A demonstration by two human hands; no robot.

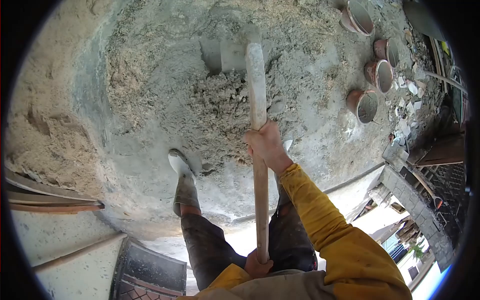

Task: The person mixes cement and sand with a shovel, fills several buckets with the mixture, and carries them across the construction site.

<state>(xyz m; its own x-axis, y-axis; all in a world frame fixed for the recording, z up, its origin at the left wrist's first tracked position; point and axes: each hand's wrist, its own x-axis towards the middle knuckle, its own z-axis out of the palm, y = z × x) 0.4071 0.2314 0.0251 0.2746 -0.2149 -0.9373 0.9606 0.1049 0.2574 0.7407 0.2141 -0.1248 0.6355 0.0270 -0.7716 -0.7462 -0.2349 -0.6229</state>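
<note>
A hoe with a long wooden handle (257, 90) runs from my waist out over the wet mortar. My right hand (270, 143) is wrapped round the middle of the handle. Close to my waist, my left hand (258, 265) grips the handle's near end, partly hidden by the handle itself. The grey, mortar-coated hoe blade (233, 56) lies at the far end, against the mix. Lumpy grey mortar (220, 102) is heaped between the blade and my feet. A pale boot (181, 167) stands on the left of the heap.
Several mortar-stained buckets (361, 106) stand at the right, with broken tile pieces (411, 88) beyond them. Sandy material (55, 150) is piled at the left. Wooden boards (55, 200) and a pole (80, 252) are at the lower left. A shovel (430, 192) lies at the far right.
</note>
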